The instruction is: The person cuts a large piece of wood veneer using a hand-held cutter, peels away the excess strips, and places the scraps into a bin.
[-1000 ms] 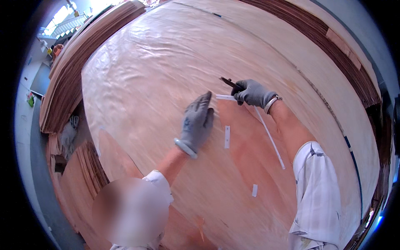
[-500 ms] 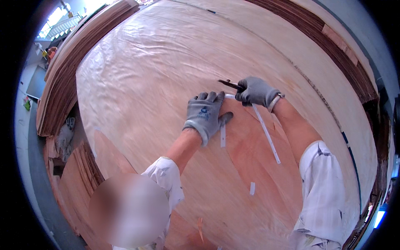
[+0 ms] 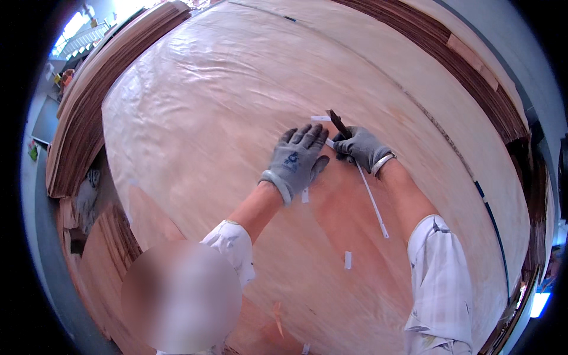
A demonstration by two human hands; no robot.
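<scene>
My left hand point(image 3: 294, 157), in a grey glove, lies flat with fingers stretched out on a large pale wood veneer sheet point(image 3: 195, 106). Just right of it, my gloved right hand point(image 3: 363, 149) is closed round a dark, slim knife-like tool point(image 3: 337, 122) whose far end points up and away. A long narrow strip of white tape point(image 3: 373, 204) trails from beneath that hand toward me. A short white tape piece point(image 3: 320, 118) shows beyond my fingertips, and another bit point(image 3: 330, 142) sits between the hands. Below them spreads a redder veneer area point(image 3: 355, 213).
More short tape pieces point(image 3: 348, 260) lie nearer me on the veneer. A long thin dark-and-light rod or line point(image 3: 438, 121) curves across the far right. Stacks of veneer point(image 3: 100, 89) stand at left and along the far right edge point(image 3: 473, 62). A blurred round patch covers the lower left.
The tool in my right hand has swung from pointing left to pointing up and away. My left hand has shifted slightly right over the veneer. A short tape piece now shows beyond the fingers.
</scene>
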